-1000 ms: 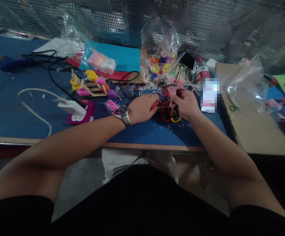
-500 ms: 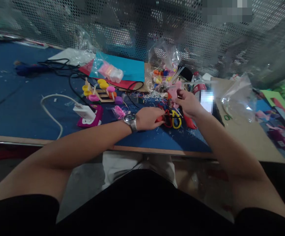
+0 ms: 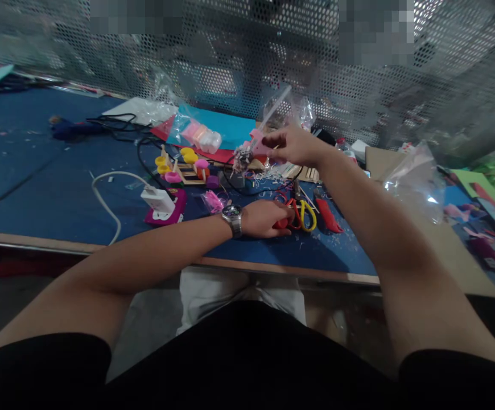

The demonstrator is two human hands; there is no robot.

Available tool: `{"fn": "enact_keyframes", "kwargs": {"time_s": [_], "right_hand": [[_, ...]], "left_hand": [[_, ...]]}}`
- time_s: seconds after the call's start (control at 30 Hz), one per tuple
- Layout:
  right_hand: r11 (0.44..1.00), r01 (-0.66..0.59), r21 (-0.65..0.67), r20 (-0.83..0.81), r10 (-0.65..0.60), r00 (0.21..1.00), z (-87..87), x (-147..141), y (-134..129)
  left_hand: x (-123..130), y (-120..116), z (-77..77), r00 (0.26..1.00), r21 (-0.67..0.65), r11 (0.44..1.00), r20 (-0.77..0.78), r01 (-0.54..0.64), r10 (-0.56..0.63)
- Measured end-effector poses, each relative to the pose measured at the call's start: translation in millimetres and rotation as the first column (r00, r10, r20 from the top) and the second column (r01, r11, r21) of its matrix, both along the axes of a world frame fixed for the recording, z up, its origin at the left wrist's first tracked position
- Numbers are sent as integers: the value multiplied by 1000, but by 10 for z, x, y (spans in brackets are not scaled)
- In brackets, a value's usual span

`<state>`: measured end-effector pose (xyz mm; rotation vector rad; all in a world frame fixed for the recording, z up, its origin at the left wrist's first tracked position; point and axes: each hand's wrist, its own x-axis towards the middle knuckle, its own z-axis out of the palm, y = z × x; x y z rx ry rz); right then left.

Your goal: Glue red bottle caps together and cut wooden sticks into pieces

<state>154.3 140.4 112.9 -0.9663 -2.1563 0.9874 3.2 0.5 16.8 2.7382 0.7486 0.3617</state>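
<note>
My right hand point(image 3: 292, 145) is raised over the back of the table, its fingers closed round a pink hot glue gun point(image 3: 259, 142). A translucent glue stick point(image 3: 275, 106) juts up from the gun, and a greyish clump shows round its nozzle end. Low on the table, my left hand point(image 3: 264, 218) curls over a small red round object point(image 3: 280, 224), mostly hidden by the fingers. Beside that hand lie a yellow looped handle point(image 3: 308, 216), a red looped handle point(image 3: 294, 214) and a red-handled cutter point(image 3: 328, 216).
Left of my hands is a small model of sticks with coloured clay pieces point(image 3: 183, 167). A white charger point(image 3: 157, 199) sits in a purple power socket point(image 3: 174, 208). Clay in a clear bag point(image 3: 202, 135) lies on blue card point(image 3: 234, 126). A plastic bag point(image 3: 418, 182) rests on cardboard at right.
My right hand has lifted the glue gun up and to the left, away from the tools. The left hand stays over the red object. The whole view has shifted slightly.
</note>
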Motion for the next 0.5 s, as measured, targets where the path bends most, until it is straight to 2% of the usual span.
{"fn": "enact_keyframes", "kwargs": {"time_s": [0.07, 0.13, 0.27, 0.37, 0.43, 0.5], "right_hand": [[985, -172, -24, 156, 174, 972, 111, -49, 157], [962, -273, 0, 232, 265, 936, 200, -121, 279], [921, -379, 96, 421, 307, 853, 364, -352, 401], [870, -480, 112, 584, 333, 740, 474, -553, 466], [835, -541, 102, 686, 335, 646, 494, -668, 543], [822, -567, 52, 751, 342, 565, 446, -753, 642]], "left_hand": [[7, -5, -9, 1000, 4, 1000, 3, 8, -8], [12, -8, -33, 1000, 13, 1000, 4, 23, -23], [12, 0, -107, 996, 27, 996, 43, 81, -82], [5, 3, -148, 988, 28, 992, 84, 125, -127], [1, -1, -160, 986, 33, 990, 85, 138, -140], [2, -8, -165, 987, 39, 990, 75, 138, -141]]}}
